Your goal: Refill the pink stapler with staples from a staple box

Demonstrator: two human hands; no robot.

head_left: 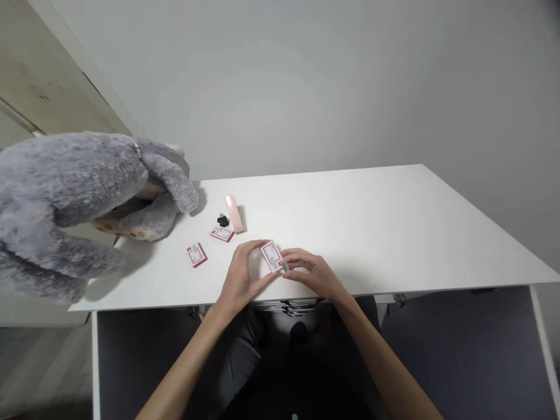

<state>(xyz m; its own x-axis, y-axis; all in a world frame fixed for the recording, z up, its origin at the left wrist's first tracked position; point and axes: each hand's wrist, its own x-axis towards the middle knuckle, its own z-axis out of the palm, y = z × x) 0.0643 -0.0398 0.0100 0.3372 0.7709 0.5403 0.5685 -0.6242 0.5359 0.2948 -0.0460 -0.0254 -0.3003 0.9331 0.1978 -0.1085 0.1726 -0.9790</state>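
My left hand (242, 273) grips a small white box with red borders (272, 255) between its thumb and fingers, just above the desk's front edge. The box looks like a staple box and is tilted. At its right end, my right hand (311, 270) pinches a short grey strip (286, 266) that resembles a row of staples. Whether the strip still sits partly inside the box I cannot tell. Left of my hands lie two similar boxes, one nearer (196, 255) and one farther (222, 233). A pink stapler (235, 214) rests beside the farther box.
A small black object (223, 220), perhaps a clip, touches or overlaps the farther box. A large grey plush toy (83, 181) takes up the left end of the white desk (371, 227). Behind the desk rises a grey wall (306, 87).
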